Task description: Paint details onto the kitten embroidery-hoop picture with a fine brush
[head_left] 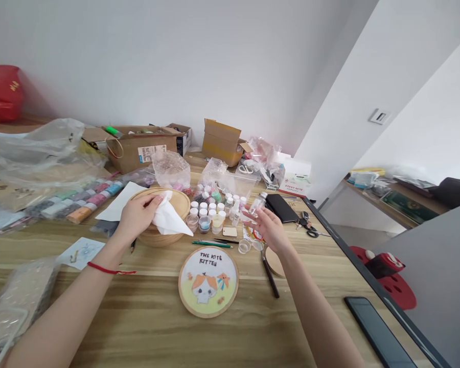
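My left hand (141,212) pinches a white tissue (170,217), which hangs over the stacked round wooden pieces (182,202). In my right hand (266,225) is a small clear bottle (257,203), held up between the fingers. Between my forearms a round wooden-rimmed plaque (208,282) lies flat, showing a painted cat and the words "THE KITB KITTEN". Several small white-lidded jars (205,220) stand in rows between my hands. Below my right hand are clear plastic cups (244,247).
A dark pen (270,276) and a wooden disc (275,261) lie beside my right forearm. A phone (379,332) rests near the right edge. Cardboard boxes (134,148) line the back; bead tubes (80,199) lie at left. Scissors (315,233) and a black notebook (282,208) are at right.
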Demonstrator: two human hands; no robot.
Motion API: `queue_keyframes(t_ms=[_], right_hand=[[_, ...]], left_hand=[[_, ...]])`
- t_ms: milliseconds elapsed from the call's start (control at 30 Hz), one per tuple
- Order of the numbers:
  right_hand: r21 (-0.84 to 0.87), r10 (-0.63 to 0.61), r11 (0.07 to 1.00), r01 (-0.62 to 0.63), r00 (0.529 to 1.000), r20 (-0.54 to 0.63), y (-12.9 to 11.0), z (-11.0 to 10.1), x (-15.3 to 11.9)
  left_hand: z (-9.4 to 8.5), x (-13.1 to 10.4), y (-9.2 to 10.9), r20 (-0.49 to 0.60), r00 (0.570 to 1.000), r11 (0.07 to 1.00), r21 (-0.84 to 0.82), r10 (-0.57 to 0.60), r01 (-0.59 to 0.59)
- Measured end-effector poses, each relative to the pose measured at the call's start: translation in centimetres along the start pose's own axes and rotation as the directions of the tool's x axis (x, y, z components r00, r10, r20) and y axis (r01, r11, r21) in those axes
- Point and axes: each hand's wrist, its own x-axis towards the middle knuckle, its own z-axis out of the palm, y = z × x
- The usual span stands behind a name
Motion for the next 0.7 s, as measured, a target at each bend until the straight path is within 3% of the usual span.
queue_keyframes(t_ms=[167,367,700], right_hand=[[-0.351,-0.052,0.936,0.027,0.997,-0.063,2.0,1.0,1.4],[-0.649,-0.025,0.76,-0.023,0.998,-0.065,3.4,3.1,1.8],[-0.877,0.019,0.473,-0.084,0.996,-0.086,5.8,4.3,2.8]], left_hand=[[-0.1,0.0,0.2,0.029,1.0,1.0,0.021,0.002,-0.003],[0.0,0.2,0.0,0.08,0.997,0.993,0.122,-0.015,0.006],[0.2,0.1,0.2,0.097,0.995,0.988,0.155,0.01,-0.025]])
